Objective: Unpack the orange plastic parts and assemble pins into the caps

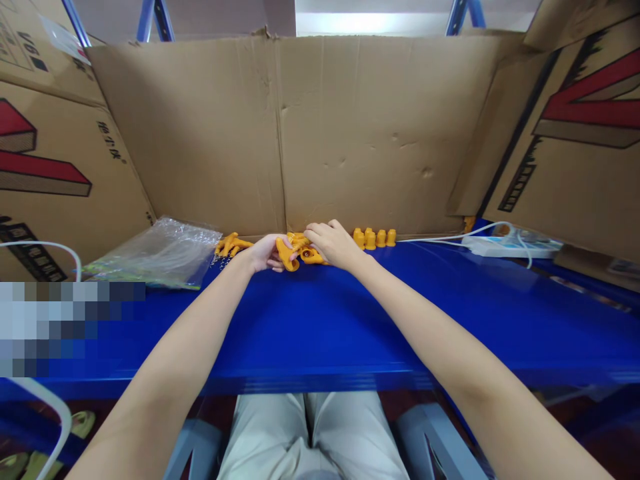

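Note:
My left hand (265, 253) is closed round an orange plastic part (287, 255) at the far edge of the blue table (320, 327). My right hand (333, 243) is curled with its fingers pressed on a small pile of orange parts (307, 253) right beside it, and the two hands almost touch. More orange parts (230, 244) lie loose to the left of my left hand. A short row of small orange caps (374, 238) stands upright to the right of my right hand.
Cardboard walls (350, 127) stand close behind and at both sides of the table. A clear plastic bag (160, 253) lies at the left. A white power strip (510, 245) with white cables sits at the right.

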`<move>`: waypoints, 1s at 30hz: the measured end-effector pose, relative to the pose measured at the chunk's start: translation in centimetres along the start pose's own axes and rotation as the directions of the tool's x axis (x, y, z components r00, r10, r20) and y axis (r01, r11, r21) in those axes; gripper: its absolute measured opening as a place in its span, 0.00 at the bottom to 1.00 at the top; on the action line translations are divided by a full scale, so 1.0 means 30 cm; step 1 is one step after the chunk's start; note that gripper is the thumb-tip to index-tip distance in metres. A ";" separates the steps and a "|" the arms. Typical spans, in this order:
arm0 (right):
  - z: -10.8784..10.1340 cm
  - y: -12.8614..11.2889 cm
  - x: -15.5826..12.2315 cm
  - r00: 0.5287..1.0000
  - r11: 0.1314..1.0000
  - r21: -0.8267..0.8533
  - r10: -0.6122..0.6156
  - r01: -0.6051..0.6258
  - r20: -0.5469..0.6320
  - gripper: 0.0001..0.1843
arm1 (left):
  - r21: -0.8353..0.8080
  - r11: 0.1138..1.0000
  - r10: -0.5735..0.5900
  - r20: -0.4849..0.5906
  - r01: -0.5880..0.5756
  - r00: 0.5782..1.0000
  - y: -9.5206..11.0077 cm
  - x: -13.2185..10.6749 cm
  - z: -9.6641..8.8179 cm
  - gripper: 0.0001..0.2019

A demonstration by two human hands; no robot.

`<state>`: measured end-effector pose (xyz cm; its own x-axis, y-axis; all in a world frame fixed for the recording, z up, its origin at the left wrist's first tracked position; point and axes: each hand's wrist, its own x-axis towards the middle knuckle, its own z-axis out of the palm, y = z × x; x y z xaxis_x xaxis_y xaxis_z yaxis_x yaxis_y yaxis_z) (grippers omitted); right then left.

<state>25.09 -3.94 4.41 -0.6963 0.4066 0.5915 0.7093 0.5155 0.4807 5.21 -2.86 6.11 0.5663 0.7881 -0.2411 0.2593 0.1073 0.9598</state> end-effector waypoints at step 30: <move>0.236 0.368 -0.404 0.230 0.187 0.148 0.896 -0.971 0.379 0.10 | 0.391 0.916 0.399 -0.875 -0.086 0.273 -0.211 0.076 -0.303 0.43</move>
<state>40.59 2.16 -2.03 0.4342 0.8416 0.3213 0.7925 -0.1873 -0.5804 -2.26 3.78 0.80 -0.4265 0.7884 0.4433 0.4951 -0.2066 0.8439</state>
